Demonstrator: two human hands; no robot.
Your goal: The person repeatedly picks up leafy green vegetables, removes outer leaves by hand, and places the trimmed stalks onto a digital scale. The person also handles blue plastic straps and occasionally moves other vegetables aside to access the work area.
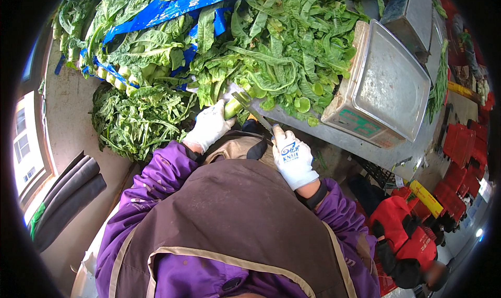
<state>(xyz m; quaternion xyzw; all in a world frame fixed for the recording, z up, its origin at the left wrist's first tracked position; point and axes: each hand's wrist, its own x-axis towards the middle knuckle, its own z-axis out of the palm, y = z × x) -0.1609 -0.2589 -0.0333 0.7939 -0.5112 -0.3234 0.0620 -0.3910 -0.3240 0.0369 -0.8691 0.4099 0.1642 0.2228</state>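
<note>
My left hand (210,126), in a white knit glove, grips a thick pale-green stem (232,108), which looks like celtuce. The handle of a metal bladed tool (259,116) is in my gloved right hand (292,155). Its dark head lies across the far end of the stem; whether it is a knife or a peeler I cannot tell. Just beyond both hands, a heap of loose celtuce leaves (282,51) covers the metal table. Round cut slices (302,104) show at the heap's near edge.
Right of the leaves stands a weighing scale (391,75) with a metal pan. Leafy stems bundled in blue plastic (160,14) lie at the far left, above a leaf pile (143,120). Black rolls (72,200) lean left. A person in red (405,231) and red crates (458,145) are at right.
</note>
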